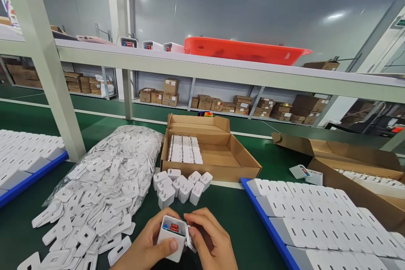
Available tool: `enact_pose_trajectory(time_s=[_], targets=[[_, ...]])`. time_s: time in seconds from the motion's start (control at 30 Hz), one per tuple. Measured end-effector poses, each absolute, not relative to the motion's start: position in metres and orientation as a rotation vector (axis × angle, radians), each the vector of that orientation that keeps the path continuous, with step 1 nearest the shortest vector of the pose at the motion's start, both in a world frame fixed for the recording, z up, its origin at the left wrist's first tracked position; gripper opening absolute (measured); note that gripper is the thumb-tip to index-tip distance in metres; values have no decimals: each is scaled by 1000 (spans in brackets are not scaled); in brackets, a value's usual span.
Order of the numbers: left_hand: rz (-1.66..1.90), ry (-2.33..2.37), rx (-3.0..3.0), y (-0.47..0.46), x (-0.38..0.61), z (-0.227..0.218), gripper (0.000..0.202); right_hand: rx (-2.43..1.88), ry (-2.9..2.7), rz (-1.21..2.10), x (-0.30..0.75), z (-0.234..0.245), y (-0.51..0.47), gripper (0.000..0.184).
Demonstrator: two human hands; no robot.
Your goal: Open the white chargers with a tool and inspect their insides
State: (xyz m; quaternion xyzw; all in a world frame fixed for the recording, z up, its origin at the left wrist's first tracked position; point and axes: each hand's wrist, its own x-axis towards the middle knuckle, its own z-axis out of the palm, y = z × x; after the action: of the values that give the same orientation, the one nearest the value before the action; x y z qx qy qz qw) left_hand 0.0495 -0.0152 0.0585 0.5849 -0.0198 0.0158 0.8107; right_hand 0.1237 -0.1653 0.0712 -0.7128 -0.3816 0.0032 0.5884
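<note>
- Two bare hands worked close together above the green tabletop [221,196], at the near edge of the view.
- The left hand [148,236] was curled closed around a white charger housing [180,248], its thumb pressed across the near face.
- That housing was held up in front of the wearer, its long axis steep and its open mouth facing up and back toward the camera, with red and blue components showing inside.
- The right hand [211,236] was nearly closed, thumb and fingers pinching a small white cover plate [190,242] on edge beside the housing's right side; whether the two touched could not be told.
- Loose white cover plates [76,228] spilled at left from a clear plastic bag [126,147].
- At right, a blue tray [268,224] carried rows of slotted white chargers [316,215].
- Just beyond the hands, white plug chargers [166,197] stood clustered, pins upward.
- Behind them lay an open cardboard box [218,174], partly filled with white chargers.
- Farther off, a red plastic tub [237,49] rested on the raised shelf.
- Brown cartons [171,87] lined the racks beyond.
</note>
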Motion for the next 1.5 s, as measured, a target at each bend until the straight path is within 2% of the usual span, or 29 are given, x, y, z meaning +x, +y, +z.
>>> enact_pose_trajectory(time_s=[0.2,0.27,0.37,0.53,0.87,1.13,1.37,1.5], targets=[[41,-30,1245,-16,50,62,51,-1727,-671,344,126,61,-159,40],[20,-27,1252,-17,51,62,51,-1693,-573,354,129,60,-160,43],[-19,-35,1269,-20,51,61,50,-1650,-562,146,131,63,-161,38],[-7,-76,1276,-25,51,60,46,-1728,-914,-99,121,72,-162,21],[84,-80,1390,-14,49,65,46,-1877,-1295,-138,118,75,-166,30],[177,-46,1453,-12,47,60,29,-1887,-1447,-162,121,80,-168,32],[45,-133,1229,-11,47,57,46,-1819,-1448,-129,117,82,-166,21],[37,-61,1211,-12,47,60,40,-1805,-1439,-86,115,80,-165,24]])
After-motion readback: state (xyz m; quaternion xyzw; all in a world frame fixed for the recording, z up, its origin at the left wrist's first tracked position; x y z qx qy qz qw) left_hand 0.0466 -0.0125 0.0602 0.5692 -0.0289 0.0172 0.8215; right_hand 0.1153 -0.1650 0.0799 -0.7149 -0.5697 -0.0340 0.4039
